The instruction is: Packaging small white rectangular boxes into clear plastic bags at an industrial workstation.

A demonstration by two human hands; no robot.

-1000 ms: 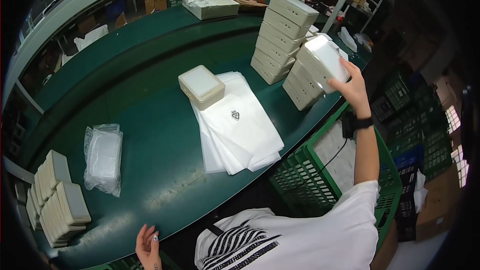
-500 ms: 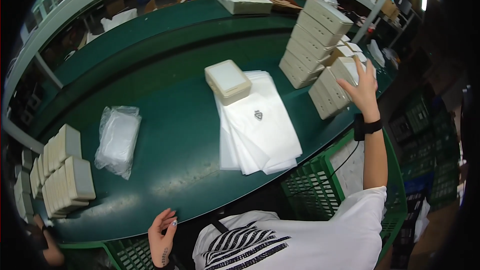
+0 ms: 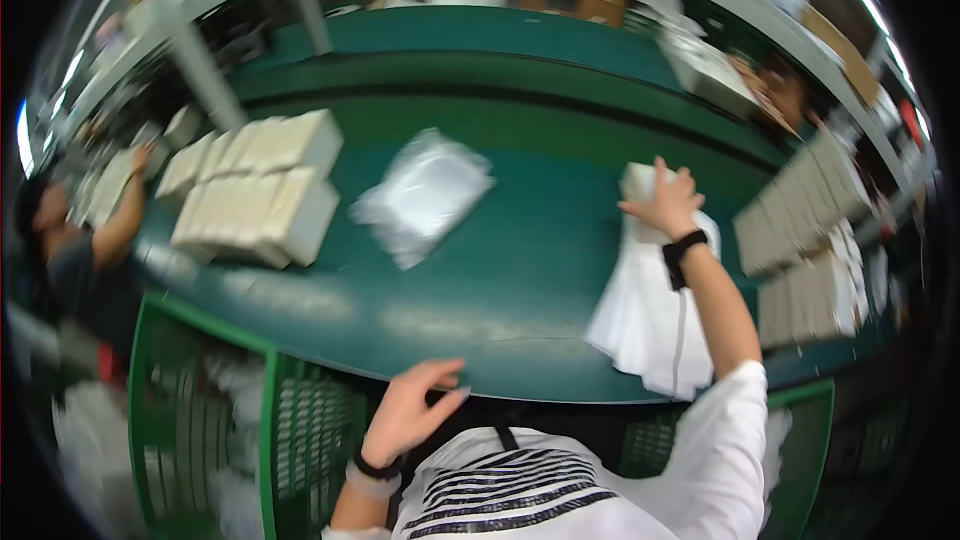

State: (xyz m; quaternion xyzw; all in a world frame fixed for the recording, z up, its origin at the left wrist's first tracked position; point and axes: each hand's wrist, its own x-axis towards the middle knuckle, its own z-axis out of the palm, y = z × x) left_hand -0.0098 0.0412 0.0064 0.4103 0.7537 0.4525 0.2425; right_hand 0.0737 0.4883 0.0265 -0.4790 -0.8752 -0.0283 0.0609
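Observation:
My right hand (image 3: pixel 670 206) reaches across the bench, its fingers spread over a cream box (image 3: pixel 636 180) and gripping it from above. Part of that box is hidden by the hand. Under it lies a fanned pile of white sheets or flat bags (image 3: pixel 640 315), reaching toward the bench's near edge. My left hand (image 3: pixel 412 416) hovers by the near edge with thumb and fingers apart, holding nothing. Between the hands, farther back, lies a white packet in clear plastic (image 3: pixel 428 190).
Rows of cream boxes (image 3: pixel 255 208) stand at left, with more stacked boxes (image 3: pixel 805 198) at right. Another person (image 3: pixel 88 250) handles boxes at far left. Green crates (image 3: pixel 270 380) sit below the bench (image 3: pixel 500 330). A metal frame (image 3: pixel 185 50) rises behind.
My view has swung left. My right hand has moved from the right-hand stack to the box on the white pile. My left hand has come up over the bench edge.

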